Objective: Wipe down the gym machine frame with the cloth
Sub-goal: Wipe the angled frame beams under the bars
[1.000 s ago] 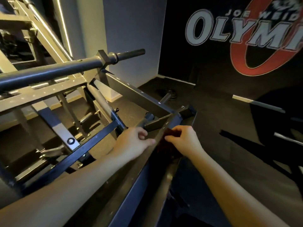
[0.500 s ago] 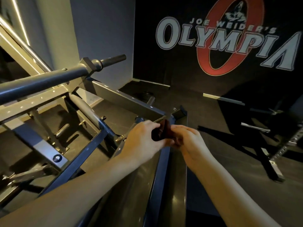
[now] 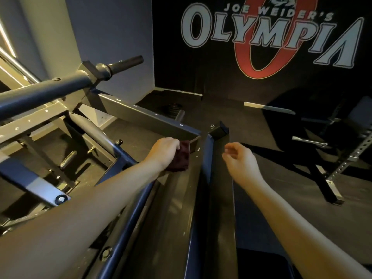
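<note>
Head view: left hand grip closed round cloth against frame; right hand grip loose, empty.

The dark rubber floor carries the grey and blue steel gym machine frame across the left and centre. A low stack of black round weight plates lies far behind it, near the wall. A black metal rack stands at the right.
</note>
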Demonstrator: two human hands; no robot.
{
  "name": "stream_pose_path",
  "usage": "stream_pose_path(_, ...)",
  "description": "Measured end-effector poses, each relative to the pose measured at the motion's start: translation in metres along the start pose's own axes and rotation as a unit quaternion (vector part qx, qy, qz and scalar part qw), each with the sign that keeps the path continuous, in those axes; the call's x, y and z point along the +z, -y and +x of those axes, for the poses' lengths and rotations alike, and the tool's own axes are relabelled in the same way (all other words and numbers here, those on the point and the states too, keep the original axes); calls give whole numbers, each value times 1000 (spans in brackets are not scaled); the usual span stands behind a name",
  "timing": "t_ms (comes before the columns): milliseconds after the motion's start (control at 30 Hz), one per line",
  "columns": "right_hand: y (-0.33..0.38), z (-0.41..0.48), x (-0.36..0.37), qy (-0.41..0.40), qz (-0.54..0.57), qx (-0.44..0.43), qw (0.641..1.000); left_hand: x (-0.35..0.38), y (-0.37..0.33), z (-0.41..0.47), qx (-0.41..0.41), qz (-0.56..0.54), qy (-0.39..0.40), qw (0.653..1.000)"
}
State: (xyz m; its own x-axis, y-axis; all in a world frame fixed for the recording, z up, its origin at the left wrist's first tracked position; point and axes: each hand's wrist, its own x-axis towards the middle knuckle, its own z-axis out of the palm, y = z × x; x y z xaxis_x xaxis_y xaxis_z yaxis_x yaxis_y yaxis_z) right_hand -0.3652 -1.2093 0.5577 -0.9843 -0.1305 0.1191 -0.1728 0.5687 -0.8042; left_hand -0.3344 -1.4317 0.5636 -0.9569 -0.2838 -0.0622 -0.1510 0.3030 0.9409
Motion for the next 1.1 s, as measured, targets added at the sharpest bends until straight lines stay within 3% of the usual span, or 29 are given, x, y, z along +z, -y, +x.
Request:
stream_pose_path(67, -20, 23, 14, 14, -137, 14, 990, 6, 7, 16, -29, 17, -4, 999)
stream_pose_path(167, -35, 37, 38, 35, -140, 81, 986, 19, 21, 38, -51, 13, 6, 999)
stream_pose_path(367, -40, 38, 57, -6, -251, 59, 966, 36, 51, 49, -50, 19, 118, 992)
stream_pose_path(467, -41, 38, 61, 5, -314, 46, 948, 34, 60, 52, -16, 66, 173, 983)
stream_pose_path(700, -49, 42, 61, 11, -300, 35, 953, -2, 70, 25, 104, 153, 290, 939)
stream_pose_path(867, -56, 46, 63, 5, -300, 51, 953, 27, 76, 51, 181, 126, 172, 960)
stream_pose_path(967, -58, 48, 65, 12, -302, 56, 952, 51, 65, 95, 153, 108, 107, 977)
stream_pose_path(1100, -53, 49, 61, 23, -276, 81, 958, 49, 68, 96, 166, 134, 102, 972)
